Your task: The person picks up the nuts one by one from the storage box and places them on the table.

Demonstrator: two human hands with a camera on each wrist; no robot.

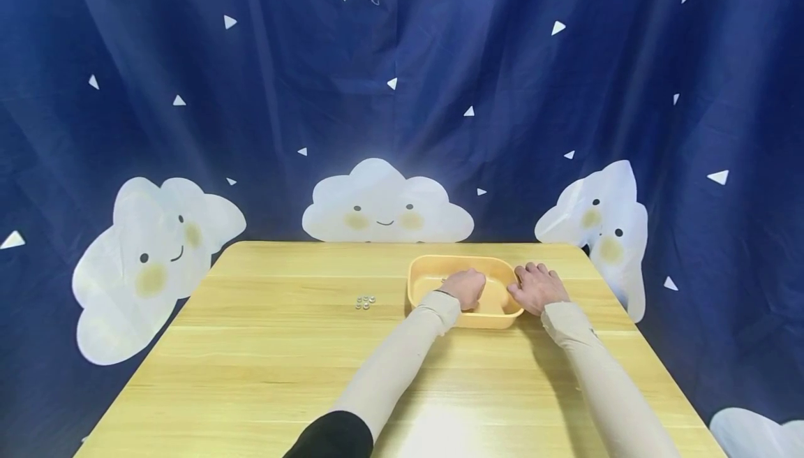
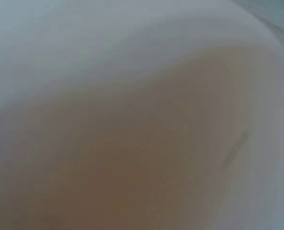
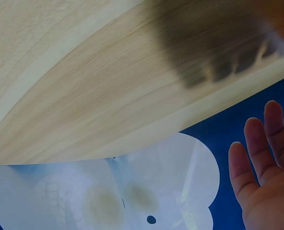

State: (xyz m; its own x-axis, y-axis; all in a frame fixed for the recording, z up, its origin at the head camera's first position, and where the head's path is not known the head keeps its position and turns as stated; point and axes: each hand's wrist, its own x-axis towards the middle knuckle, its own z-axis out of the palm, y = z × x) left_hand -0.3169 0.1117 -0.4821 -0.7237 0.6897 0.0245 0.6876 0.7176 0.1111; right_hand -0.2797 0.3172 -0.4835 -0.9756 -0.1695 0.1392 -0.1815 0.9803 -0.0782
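A shallow yellow-orange plastic bin (image 1: 465, 321) with rounded corners stands toward the back right of the table. Into it reaches my left hand (image 1: 465, 288), its fingers bent downward and mostly hidden behind the back of the hand. Whether the fingers pinch anything cannot be made out, as the left wrist view is a close blur. Beside the left hand, a tiny piece (image 1: 443, 279) shows inside the bin. At the bin's right rim rests my right hand (image 1: 539, 287), thumb by the edge; the right wrist view shows its fingers (image 3: 262, 148) loosely extended.
Several small, shiny silver pieces (image 1: 366, 302) lie grouped on the wooden table (image 1: 251, 360), left of the bin. Behind the table hangs a dark blue curtain (image 1: 402, 123) with white clouds and triangles. Both forearms cross the table's near right part.
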